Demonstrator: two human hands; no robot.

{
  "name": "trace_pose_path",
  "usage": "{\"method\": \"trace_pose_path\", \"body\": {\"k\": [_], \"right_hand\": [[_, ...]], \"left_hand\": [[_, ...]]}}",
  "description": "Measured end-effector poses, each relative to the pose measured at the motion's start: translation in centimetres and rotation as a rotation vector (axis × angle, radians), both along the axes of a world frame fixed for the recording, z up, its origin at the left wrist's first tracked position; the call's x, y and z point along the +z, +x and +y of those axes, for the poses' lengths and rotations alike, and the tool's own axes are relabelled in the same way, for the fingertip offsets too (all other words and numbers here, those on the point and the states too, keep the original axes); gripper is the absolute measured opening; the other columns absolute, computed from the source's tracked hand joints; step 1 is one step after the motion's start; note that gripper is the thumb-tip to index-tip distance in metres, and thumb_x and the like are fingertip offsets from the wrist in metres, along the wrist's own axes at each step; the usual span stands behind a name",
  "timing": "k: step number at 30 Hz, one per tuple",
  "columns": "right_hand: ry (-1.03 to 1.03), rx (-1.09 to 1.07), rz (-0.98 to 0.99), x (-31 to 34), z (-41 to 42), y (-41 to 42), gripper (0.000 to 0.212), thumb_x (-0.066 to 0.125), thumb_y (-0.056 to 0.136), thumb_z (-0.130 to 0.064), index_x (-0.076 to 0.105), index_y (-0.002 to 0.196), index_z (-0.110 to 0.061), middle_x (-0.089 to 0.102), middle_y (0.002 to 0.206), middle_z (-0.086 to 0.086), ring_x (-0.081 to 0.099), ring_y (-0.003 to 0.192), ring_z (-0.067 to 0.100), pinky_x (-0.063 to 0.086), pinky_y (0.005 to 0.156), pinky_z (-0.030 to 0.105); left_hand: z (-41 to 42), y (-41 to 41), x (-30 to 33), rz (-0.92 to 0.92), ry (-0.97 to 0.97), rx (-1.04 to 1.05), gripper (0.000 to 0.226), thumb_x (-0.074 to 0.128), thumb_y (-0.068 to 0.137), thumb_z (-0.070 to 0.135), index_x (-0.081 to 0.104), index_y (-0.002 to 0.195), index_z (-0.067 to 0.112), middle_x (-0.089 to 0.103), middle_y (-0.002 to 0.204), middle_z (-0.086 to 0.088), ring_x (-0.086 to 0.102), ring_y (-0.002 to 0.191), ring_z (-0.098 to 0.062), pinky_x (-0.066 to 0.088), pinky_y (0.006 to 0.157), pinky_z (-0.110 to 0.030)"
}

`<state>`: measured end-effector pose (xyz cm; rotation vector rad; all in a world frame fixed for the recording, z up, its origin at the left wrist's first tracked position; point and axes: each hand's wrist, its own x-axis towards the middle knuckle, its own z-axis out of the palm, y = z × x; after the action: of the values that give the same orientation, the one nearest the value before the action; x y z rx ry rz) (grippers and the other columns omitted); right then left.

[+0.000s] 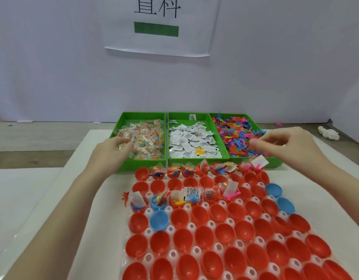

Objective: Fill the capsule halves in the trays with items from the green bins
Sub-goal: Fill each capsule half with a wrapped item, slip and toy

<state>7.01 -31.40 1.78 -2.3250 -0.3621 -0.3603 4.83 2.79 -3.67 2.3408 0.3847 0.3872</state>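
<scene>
Dozens of red capsule halves [203,216] sit open-side up in the white tray [191,226] at the near end of the bench [53,199], with a few blue halves [158,220] scattered among them; nearly all the near rows are bare. Farther up, one middle row and the far row already hold packets, paper slips and little figures, some poking over the rims. Beyond the tray, three green bins stand side by side, touching. The left hand [114,148] reaches into the left bin [141,136] of clear candy packets, its fingers curled down among them, though I cannot tell whether its grip has closed on one. The right hand [281,142] hovers over the right bin [243,138] of coloured plastic figures, thumb and forefinger drawn together as if pinching, but whether anything is between them is too blurred to say. The middle bin [194,138] of white slips is untouched by either hand. To do this well, I would lift single pieces only, shake off any tangled figure, and drop each fully into a bare cup.
</scene>
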Motion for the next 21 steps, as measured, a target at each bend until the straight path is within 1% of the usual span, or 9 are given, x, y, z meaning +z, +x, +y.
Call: {"method": "trace_pose_path", "body": {"k": [2, 4, 6, 8, 10, 12, 14, 17, 21], "right_hand": [[0.002, -0.086, 0.01, -0.6, -1.1, 2.5, 0.018, 0.072, 0.078, -0.031, 0.071, 0.065, -0.019, 0.064, 0.053, -0.013, 0.055, 0.055, -0.001, 0.037, 0.053, 0.009], [-0.073, -0.153, 0.089, -1.4, -1.6, 5.1, 0.015, 0.07, 0.081, -0.025, 0.072, 0.087, -0.011, 0.071, 0.081, -0.001, 0.056, 0.072, 0.006, 0.038, 0.067, 0.022], [-0.167, -0.151, 0.22, -2.3, -1.7, 7.2, 0.031, 0.068, 0.083, -0.023, 0.066, 0.109, -0.006, 0.066, 0.11, 0.01, 0.057, 0.093, 0.017, 0.036, 0.078, 0.025], [-0.264, -0.127, 0.324, -2.9, -1.2, 8.5, 0.044, 0.066, 0.085, -0.026, 0.058, 0.123, -0.005, 0.059, 0.125, 0.011, 0.054, 0.11, 0.023, 0.037, 0.087, 0.027], [-0.308, -0.11, 0.387, -3.4, -0.5, 9.3, 0.051, 0.065, 0.085, -0.031, 0.054, 0.127, -0.005, 0.055, 0.131, 0.011, 0.051, 0.118, 0.025, 0.037, 0.095, 0.029], [-0.319, -0.122, 0.405, -3.8, 0.4, 9.7, 0.053, 0.065, 0.084, -0.037, 0.055, 0.125, -0.005, 0.055, 0.131, 0.011, 0.05, 0.119, 0.025, 0.037, 0.098, 0.032], [-0.368, -0.166, 0.376, -4.2, 1.0, 10.0, 0.049, 0.068, 0.081, -0.039, 0.06, 0.118, -0.008, 0.059, 0.125, 0.01, 0.054, 0.115, 0.025, 0.041, 0.099, 0.036], [-0.33, -0.217, 0.308, -4.6, 1.4, 10.3, 0.031, 0.077, 0.075, -0.027, 0.066, 0.098, -0.009, 0.066, 0.109, 0.01, 0.058, 0.101, 0.024, 0.046, 0.089, 0.036], [-0.28, -0.231, 0.316, -5.0, 1.6, 10.5, 0.027, 0.076, 0.075, -0.014, 0.066, 0.099, -0.005, 0.062, 0.106, 0.012, 0.055, 0.097, 0.024, 0.036, 0.073, 0.025]], "left_hand": [[0.0, 1.3, -0.5, 0.175, 0.217, -0.033, 0.048, 0.043, 0.094, 0.046, 0.051, 0.132, 0.019, 0.053, 0.135, -0.009, 0.047, 0.123, -0.028, 0.038, 0.096, -0.036], [-0.2, 2.3, -0.7, 0.334, 0.427, -0.067, 0.055, 0.033, 0.092, 0.059, 0.051, 0.13, 0.024, 0.058, 0.129, -0.005, 0.052, 0.118, -0.025, 0.04, 0.094, -0.036], [-0.6, 2.9, -0.8, 0.312, 0.479, -0.031, 0.049, 0.041, 0.089, 0.06, 0.062, 0.113, 0.023, 0.066, 0.111, -0.002, 0.058, 0.104, -0.023, 0.043, 0.083, -0.032], [-0.9, 3.2, -0.7, 0.203, 0.449, 0.039, 0.036, 0.055, 0.087, 0.05, 0.068, 0.094, 0.017, 0.069, 0.096, -0.004, 0.061, 0.09, -0.024, 0.042, 0.074, -0.03], [-1.2, 3.0, -0.7, 0.126, 0.449, 0.077, 0.027, 0.061, 0.087, 0.039, 0.071, 0.086, 0.014, 0.069, 0.091, -0.007, 0.06, 0.087, -0.027, 0.043, 0.072, -0.031], [-1.3, 2.8, -0.8, 0.022, 0.409, 0.102, 0.022, 0.062, 0.087, 0.031, 0.074, 0.088, 0.012, 0.067, 0.095, -0.01, 0.058, 0.09, -0.029, 0.042, 0.074, -0.034], [-1.2, 2.5, -1.0, -0.097, 0.329, 0.135, 0.024, 0.062, 0.087, 0.031, 0.074, 0.094, 0.012, 0.064, 0.103, -0.011, 0.056, 0.096, -0.03, 0.042, 0.077, -0.036], [-1.2, 2.0, -1.0, -0.234, 0.1, 0.21, 0.028, 0.061, 0.087, 0.034, 0.073, 0.094, 0.01, 0.068, 0.1, -0.011, 0.059, 0.093, -0.029, 0.042, 0.074, -0.034], [-1.1, 1.2, -0.3, -0.385, -0.144, 0.272, 0.027, 0.054, 0.092, 0.03, 0.068, 0.095, 0.007, 0.069, 0.092, -0.008, 0.063, 0.086, -0.022, 0.046, 0.08, -0.035]]}}
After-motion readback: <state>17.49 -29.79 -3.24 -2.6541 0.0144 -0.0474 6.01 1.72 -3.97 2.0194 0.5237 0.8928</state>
